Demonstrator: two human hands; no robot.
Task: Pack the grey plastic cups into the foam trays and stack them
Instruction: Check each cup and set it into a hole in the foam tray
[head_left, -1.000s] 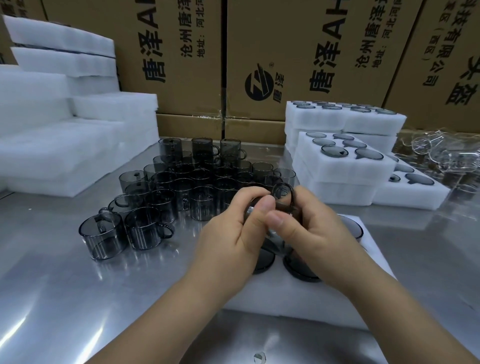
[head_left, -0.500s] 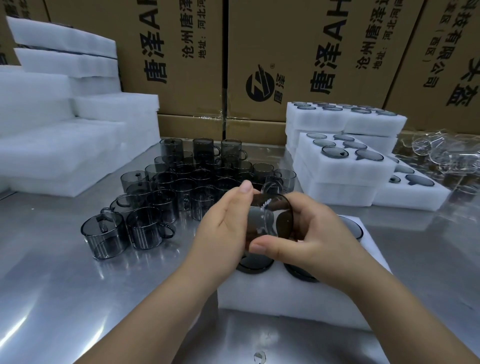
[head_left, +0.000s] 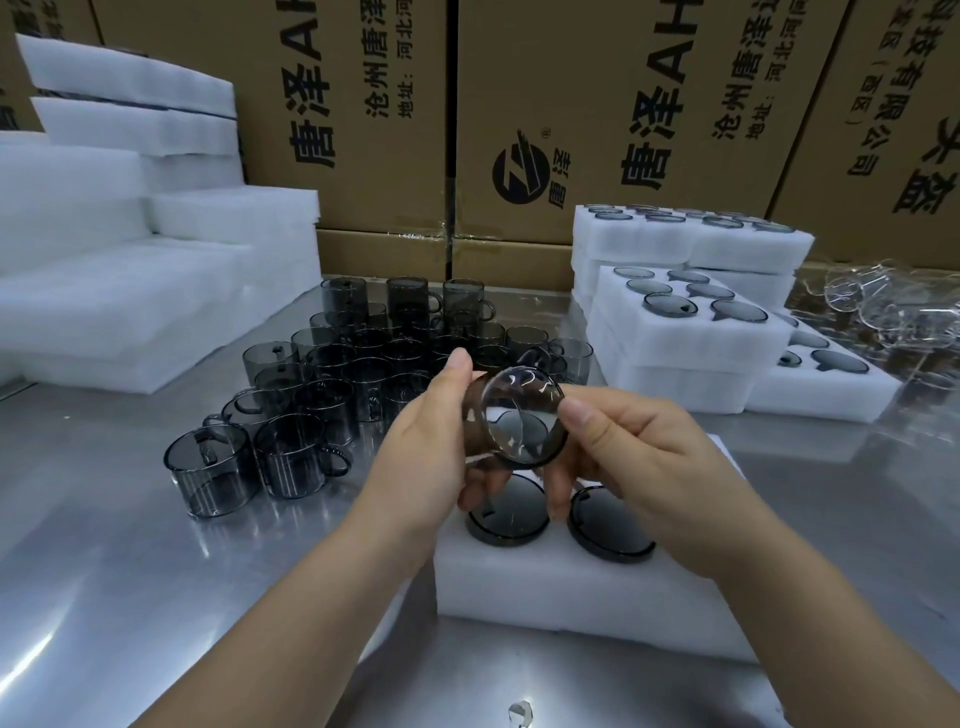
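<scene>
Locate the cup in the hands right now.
Head view, centre: the held cup is tipped on its side between the left hand and right hand, above the near foam tray, right of the loose cups.

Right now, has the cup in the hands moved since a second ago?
Yes, mostly by turning. The cup is still above the far half of the foam tray, but a round end now faces the camera; earlier its handle pointed up.
</scene>
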